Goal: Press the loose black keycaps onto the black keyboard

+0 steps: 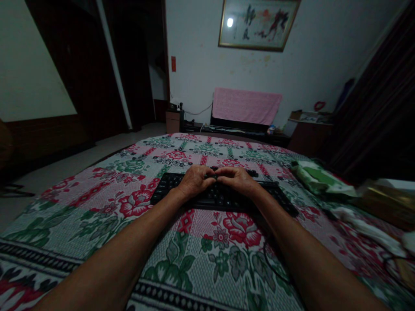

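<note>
A black keyboard (pixel 220 196) lies on a bed covered by a floral red, green and white spread (pixel 139 203). My left hand (pixel 194 180) and my right hand (pixel 236 178) both rest over the keyboard's far edge, fingertips meeting at the middle. The fingers of both hands are curled and pinched together around a small dark piece (pixel 214 175) at the keyboard's top edge; I cannot make out what it is. A thin dark cable (pixel 270 263) runs over the spread by my right forearm.
A green and white folded cloth (pixel 319 179) and other items lie on the bed at the right. Beyond the bed stands a low cabinet with a pink cloth (pixel 246 106) over it, and a framed picture (pixel 257 21) hangs above. A dark doorway is at the left.
</note>
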